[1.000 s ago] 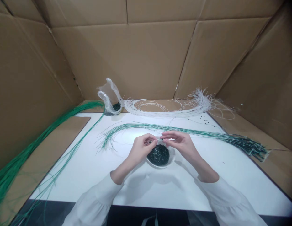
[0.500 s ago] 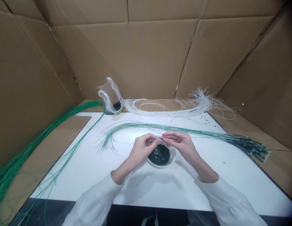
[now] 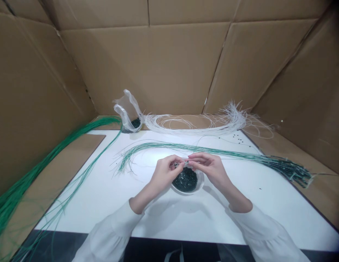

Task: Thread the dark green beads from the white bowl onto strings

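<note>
A white bowl filled with small dark green beads stands at the middle of the white board. Over its far rim, my left hand pinches a thin strand with tiny dark beads on it. My right hand faces it from the right, fingertips closed together on the other end of that strand. The fingertips of both hands are nearly touching. Just beyond my hands a bundle of green strands lies across the board, its dark beaded end at the right.
Long green strands run down the left side. At the back stand a clear plastic bag of dark beads and a coil of white strands. Loose beads lie at the back right of the white board. Cardboard walls enclose the table.
</note>
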The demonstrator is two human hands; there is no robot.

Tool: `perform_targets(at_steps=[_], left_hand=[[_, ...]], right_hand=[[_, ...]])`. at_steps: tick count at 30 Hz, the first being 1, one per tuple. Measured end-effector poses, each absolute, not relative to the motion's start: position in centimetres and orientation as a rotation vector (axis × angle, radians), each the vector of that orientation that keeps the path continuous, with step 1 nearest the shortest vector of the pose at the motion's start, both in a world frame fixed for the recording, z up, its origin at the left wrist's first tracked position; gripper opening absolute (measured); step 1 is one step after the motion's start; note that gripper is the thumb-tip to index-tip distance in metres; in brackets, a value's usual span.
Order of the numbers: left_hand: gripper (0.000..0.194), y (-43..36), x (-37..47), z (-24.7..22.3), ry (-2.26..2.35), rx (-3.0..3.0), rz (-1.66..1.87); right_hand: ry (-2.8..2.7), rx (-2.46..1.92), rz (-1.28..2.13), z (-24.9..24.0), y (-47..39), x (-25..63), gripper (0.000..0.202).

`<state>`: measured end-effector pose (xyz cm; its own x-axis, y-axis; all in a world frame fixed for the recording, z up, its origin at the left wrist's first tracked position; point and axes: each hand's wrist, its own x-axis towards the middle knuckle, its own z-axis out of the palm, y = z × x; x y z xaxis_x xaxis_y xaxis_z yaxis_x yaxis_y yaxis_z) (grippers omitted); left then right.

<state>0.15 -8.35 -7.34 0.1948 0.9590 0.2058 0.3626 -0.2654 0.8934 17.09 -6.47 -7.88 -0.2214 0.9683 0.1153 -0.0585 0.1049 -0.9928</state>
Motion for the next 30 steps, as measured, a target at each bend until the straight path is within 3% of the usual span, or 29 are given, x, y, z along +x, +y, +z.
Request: perform_targets(at_steps=[16,30], left_hand=[[0.019,-8.38,0.17,-7.19,1.249,1.765,1.041],[0.024,-7.80,0.20,-7.04,1.128,1.417,1.059]], right_hand=[[-1.428,-0.983,1.268,-8.13,-6.47,17.00,0.024],[-1.934,-1.133,0.726,-7.54,-6.33,17.37,0.026]])
